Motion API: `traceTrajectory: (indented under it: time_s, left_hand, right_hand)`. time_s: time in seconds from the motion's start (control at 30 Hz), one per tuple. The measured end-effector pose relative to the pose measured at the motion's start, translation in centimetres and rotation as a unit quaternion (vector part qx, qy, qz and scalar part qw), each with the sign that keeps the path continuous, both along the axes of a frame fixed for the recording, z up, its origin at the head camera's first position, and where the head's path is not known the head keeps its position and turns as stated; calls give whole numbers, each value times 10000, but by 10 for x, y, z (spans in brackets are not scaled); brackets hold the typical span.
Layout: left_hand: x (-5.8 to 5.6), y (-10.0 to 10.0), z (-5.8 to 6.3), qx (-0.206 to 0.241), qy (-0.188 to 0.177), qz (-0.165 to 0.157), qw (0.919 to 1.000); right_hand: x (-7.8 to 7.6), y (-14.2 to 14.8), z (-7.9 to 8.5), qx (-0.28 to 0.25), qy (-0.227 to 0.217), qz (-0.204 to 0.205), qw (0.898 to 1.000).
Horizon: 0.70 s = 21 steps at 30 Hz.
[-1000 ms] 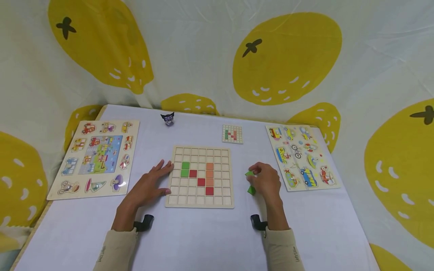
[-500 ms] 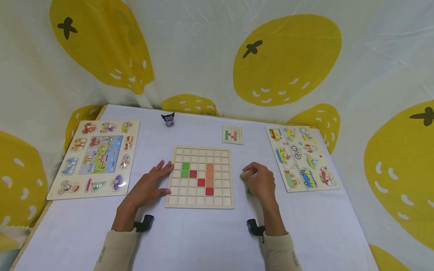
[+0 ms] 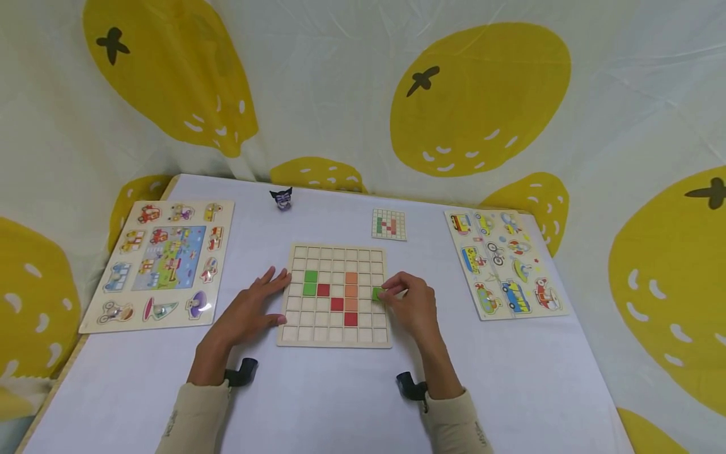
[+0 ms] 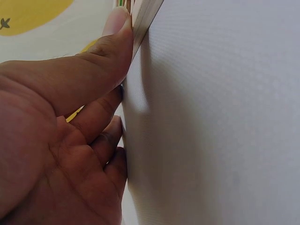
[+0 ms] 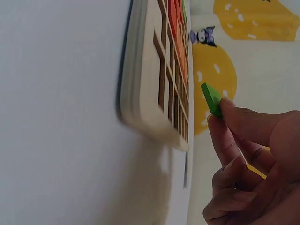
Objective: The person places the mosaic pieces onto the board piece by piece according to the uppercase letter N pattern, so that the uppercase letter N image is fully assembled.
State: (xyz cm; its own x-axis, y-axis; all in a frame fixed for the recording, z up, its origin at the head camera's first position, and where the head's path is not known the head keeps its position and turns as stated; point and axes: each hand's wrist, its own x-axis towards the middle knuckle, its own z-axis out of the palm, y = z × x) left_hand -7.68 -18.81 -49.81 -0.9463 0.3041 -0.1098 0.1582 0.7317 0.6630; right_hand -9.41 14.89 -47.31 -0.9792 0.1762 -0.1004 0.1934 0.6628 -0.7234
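Note:
A square wooden grid board [image 3: 334,345] lies flat on the table, with green, red and orange tiles in some of its cells. My left hand [image 3: 249,312] rests at the board's left side, fingers spread and thumb [image 4: 117,26] touching its edge. Between thumb and fingertips my right hand [image 3: 411,306] pinches a green square tile [image 5: 212,100], held above the board's right edge. In the right wrist view the tile is tilted and apart from the board; the other fingers are curled towards the palm. Whether a second green tile lies under that hand I cannot tell.
Behind the board lies a small pattern card [image 3: 389,225] with a coloured grid. A dark toy figure [image 3: 282,200] stands at the back. Picture puzzle boards lie at left [image 3: 224,252] and right [image 3: 471,277]. A curtain with yellow fruit [image 3: 482,94] hangs behind the table.
My right hand has moved left from beside the board to over its right edge, carrying the green tile. A second green tile seen below that hand earlier is out of sight. My left hand stays put.

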Motion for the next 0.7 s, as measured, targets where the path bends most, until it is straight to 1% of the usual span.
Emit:
traceTrajectory:
  time_s: [0.1,0.3,0.47,0.7]
  left_hand:
    - [0,0,0,8,9,-6,10000]
    - [0,1,-1,26,10,2,10000]
    - [-1,1,-3,34,-5,37,10000]
    - [0,1,-1,-1,5,19,10000]
  right_hand:
    - [2,-12,1,-58,-3,145,9999]
    - [7,-34,1,-144,50,558,9983]
    - [9,-51,0,-197,-1,725,9972]
    - [10,-72,0,-175,34,1013,9947]
